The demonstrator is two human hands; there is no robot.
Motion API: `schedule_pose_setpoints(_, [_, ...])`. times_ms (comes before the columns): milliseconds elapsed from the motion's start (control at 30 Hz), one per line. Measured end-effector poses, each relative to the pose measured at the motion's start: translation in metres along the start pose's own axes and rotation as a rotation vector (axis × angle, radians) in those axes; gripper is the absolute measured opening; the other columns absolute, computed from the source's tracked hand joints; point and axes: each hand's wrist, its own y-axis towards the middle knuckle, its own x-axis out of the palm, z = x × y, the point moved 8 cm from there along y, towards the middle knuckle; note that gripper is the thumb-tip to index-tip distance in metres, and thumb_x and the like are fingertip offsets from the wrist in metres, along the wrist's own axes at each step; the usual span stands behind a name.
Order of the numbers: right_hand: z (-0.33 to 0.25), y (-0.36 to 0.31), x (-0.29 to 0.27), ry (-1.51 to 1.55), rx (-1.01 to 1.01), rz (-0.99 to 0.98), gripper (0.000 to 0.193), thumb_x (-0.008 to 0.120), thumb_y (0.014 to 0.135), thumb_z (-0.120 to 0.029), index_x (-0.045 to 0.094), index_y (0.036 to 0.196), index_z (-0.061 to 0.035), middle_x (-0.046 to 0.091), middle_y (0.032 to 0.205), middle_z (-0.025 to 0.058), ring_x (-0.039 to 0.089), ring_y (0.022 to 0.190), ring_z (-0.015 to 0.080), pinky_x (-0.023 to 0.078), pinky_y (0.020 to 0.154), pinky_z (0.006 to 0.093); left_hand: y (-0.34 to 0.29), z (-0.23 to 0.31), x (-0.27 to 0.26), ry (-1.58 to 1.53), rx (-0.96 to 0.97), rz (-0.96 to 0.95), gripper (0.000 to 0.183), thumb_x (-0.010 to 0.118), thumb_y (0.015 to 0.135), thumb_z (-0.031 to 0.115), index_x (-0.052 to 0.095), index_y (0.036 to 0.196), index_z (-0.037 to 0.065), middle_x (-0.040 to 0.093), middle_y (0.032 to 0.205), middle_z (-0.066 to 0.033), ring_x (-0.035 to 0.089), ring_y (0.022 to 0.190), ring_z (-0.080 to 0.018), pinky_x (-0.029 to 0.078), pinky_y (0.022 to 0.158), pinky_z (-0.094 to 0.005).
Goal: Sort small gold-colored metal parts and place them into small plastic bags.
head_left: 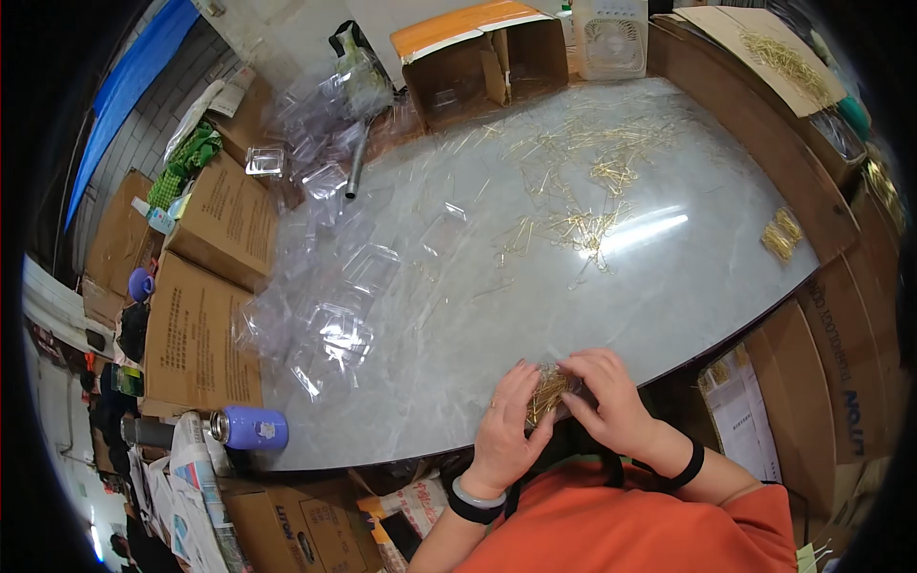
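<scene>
At the table's near edge, my left hand [509,417] and my right hand [611,399] close round the two sides of a small clear plastic box [548,392]. Thin gold-coloured wire pieces fill the box and show between my hands. My fingers cover much of its sides, so I cannot tell whether its lid is closed. Farther out on the grey table [535,329] lies a loose heap of the same gold wire pieces [590,229], with more strewn behind it.
Many clear plastic boxes [339,334] cover the table's left side, beside a dark tube [357,167]. A purple bottle [256,428] lies at the near left. An open carton [454,86] and a small fan [612,43] stand at the back; gold bundles [781,236] lie right.
</scene>
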Motion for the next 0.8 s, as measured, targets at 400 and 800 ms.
schedule_pose_setpoints(400, [-0.017,0.013,0.0,-0.12,-0.061,0.007,0.054,0.079,0.083,-0.021,0.059,0.13,-0.0035,0.055,0.135,0.0184,0.054,0.118,0.0397,0.044,0.102,0.05,-0.011,-0.015,-0.006,-0.011,-0.1,0.058,0.088,0.087,0.08,0.016,0.037,0.151,0.001,0.049,0.145,-0.0228,0.054,0.129,-0.0403,0.049,0.106,-0.0456])
schedule_pose_setpoints(800, [-0.013,0.01,0.036,-0.453,-0.151,-0.105,0.062,0.08,0.082,-0.037,0.061,0.134,-0.0086,0.052,0.144,0.0172,0.048,0.129,0.0416,0.038,0.11,0.0547,-0.003,-0.003,-0.012,-0.141,-0.062,-0.045,0.105,0.085,0.075,0.01,0.023,0.159,0.0,0.045,0.149,-0.0226,0.049,0.137,-0.0381,0.041,0.115,-0.0476])
